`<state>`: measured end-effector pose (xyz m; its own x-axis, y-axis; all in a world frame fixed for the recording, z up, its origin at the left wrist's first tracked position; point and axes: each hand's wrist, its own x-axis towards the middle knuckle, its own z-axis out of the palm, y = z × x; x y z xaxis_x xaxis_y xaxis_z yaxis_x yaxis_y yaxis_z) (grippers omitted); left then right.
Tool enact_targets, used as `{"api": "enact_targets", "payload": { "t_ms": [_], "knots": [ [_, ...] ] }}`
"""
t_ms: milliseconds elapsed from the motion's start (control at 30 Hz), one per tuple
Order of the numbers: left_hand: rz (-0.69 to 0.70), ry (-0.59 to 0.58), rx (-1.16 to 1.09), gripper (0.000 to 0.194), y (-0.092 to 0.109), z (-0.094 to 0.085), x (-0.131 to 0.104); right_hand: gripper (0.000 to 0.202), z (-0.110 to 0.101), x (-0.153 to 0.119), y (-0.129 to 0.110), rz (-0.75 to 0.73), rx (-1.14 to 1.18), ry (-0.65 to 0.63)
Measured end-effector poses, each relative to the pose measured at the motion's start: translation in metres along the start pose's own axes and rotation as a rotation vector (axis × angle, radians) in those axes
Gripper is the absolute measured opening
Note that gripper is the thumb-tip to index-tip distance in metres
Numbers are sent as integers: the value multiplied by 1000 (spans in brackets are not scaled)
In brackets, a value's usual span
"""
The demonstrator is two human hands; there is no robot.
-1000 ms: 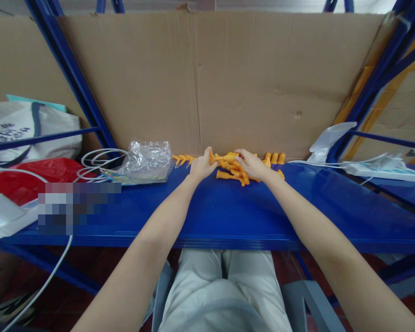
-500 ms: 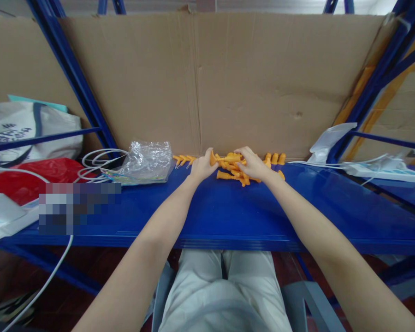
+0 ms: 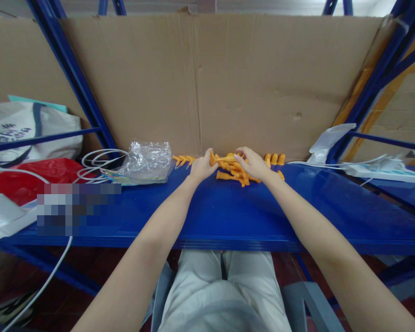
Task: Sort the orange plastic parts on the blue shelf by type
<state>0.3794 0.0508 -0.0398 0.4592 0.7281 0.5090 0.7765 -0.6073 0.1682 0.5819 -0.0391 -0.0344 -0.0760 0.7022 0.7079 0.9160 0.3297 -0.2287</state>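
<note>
both bare arms reach forward over the blue shelf [image 3: 221,216], angling inward so the hands come close together near the cardboard [image 3: 249,83]. the left hand [image 3: 202,167] has its thumb side up and is closed around an orange piece [image 3: 213,158], its end poking out beside the thumb. the right hand [image 3: 254,163] leans over the orange pile [image 3: 242,177], palm turned inward, fingers bent toward the left hand; i can't tell whether it grips anything.

i count two hands and one orange pile, lying on the shelf between and below them, its pieces too tangled to count. three upright pieces [image 3: 274,159] stand just beyond the right hand. one line of slanted pieces [image 3: 182,160] lies left of the left hand, beside one clear plastic bag [image 3: 148,161]. farther left there's one red bag [image 3: 58,170] and one tote bag [image 3: 51,127].
</note>
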Motion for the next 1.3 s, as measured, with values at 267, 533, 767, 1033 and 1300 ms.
{"api": "enact_targets", "payload": {
  "t_ms": [267,533,767,1033,1300],
  "knots": [
    [1,-28,8,64,2,-3,-2,33,5,1,6,71,18,-32],
    [-5,-35,-6,63,1,-3,-1,29,2,3,-1,29,28,-31],
    [-3,-19,-16,62,0,-2,0,25,8,5,7,0,56,-10],
    [-5,-28,-11,63,-2,-1,1,21,10,5,13,-37,113,-14],
    [-13,-27,-2,63,0,-2,1,24,5,5,9,-90,114,-36]
  ]
}}
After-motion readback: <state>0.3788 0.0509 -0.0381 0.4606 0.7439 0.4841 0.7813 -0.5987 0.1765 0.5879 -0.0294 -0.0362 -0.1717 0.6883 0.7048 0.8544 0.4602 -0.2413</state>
